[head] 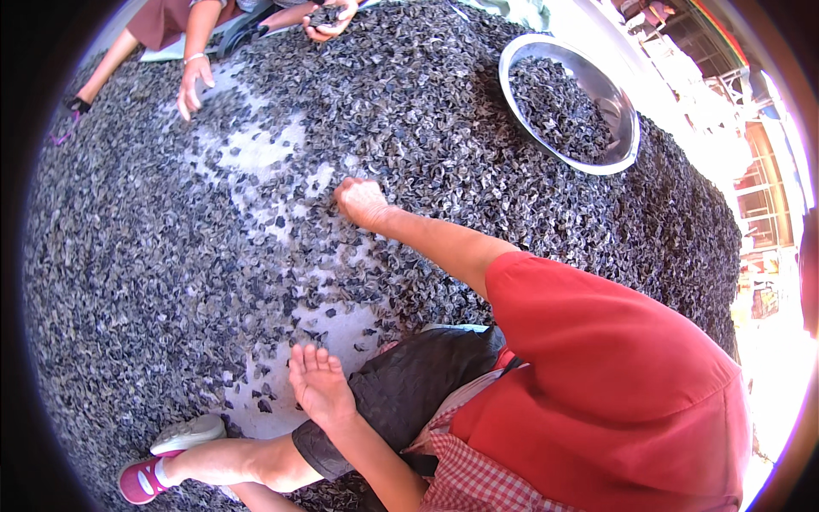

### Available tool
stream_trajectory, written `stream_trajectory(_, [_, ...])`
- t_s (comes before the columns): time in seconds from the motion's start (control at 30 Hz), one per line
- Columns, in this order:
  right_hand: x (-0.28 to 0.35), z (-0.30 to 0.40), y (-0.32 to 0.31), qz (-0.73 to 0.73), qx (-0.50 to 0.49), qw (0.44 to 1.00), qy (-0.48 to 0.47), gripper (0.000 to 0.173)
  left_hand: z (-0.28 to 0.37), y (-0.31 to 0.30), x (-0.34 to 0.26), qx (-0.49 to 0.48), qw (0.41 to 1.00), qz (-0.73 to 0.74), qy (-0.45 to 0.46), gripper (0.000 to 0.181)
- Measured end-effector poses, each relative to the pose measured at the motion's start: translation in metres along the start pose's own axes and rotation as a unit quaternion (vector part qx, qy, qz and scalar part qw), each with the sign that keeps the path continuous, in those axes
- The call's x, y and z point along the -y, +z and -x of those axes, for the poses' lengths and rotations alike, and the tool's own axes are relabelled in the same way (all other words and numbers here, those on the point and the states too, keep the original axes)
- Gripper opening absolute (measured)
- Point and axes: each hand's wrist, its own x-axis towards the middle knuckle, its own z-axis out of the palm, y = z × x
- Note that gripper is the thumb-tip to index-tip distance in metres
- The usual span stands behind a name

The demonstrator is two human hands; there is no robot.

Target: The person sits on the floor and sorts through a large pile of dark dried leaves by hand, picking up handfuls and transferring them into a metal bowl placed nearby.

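Note:
Dried wood ear mushrooms (160,288), dark and curled, spread in a wide layer over a pale ground sheet (269,153). My right hand (361,201) reaches out over them with its fingers curled and its back towards me. Whether it grips any pieces is hidden. Nearer my body, my left hand (322,387) is turned palm up beside my dark-clad knee, fingers stretched out and nothing on the palm. Beneath it, a thinly covered patch of the sheet shows with a few loose pieces.
A metal basin (624,112), partly filled with mushrooms, rests on the pile at the upper right. Across the layer, another person's hand (194,83) hovers over the mushrooms; their other hand (333,22) holds some. My shoe (142,480) lies at lower left.

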Motion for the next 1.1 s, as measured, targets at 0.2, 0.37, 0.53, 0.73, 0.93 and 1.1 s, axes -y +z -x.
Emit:
stream_trajectory(0.2, [-0.005, -0.012, 0.001, 0.018, 0.014, 0.999, 0.033, 0.016, -0.008, 0.001, 0.006, -0.035, 0.998, -0.052, -0.004, 0.023])
stream_trajectory(0.37, [-0.007, -0.018, -0.001, -0.021, 0.02, 0.998, 0.061, 0.012, -0.001, 0.002, 0.005, -0.046, 0.998, -0.044, 0.01, 0.023])
stream_trajectory(0.53, [0.015, 0.005, -0.032, -0.465, 0.174, 0.861, 0.11, 0.01, -0.006, -0.005, 0.008, -0.052, 0.998, -0.021, 0.014, 0.03])
stream_trajectory(0.73, [0.127, 0.038, -0.077, -0.555, 0.277, 0.757, -0.204, 0.019, -0.001, 0.015, 0.0, -0.12, 0.992, 0.048, 0.004, 0.036])
stream_trajectory(0.93, [0.204, -0.002, -0.016, -0.185, 0.034, 0.847, -0.496, 0.036, 0.003, 0.012, -0.001, -0.052, 0.997, 0.015, -0.048, 0.02])
stream_trajectory(1.1, [0.16, -0.019, 0.002, -0.039, 0.087, 0.936, -0.337, 0.056, 0.007, 0.017, 0.004, -0.067, 0.996, -0.028, -0.057, 0.02])
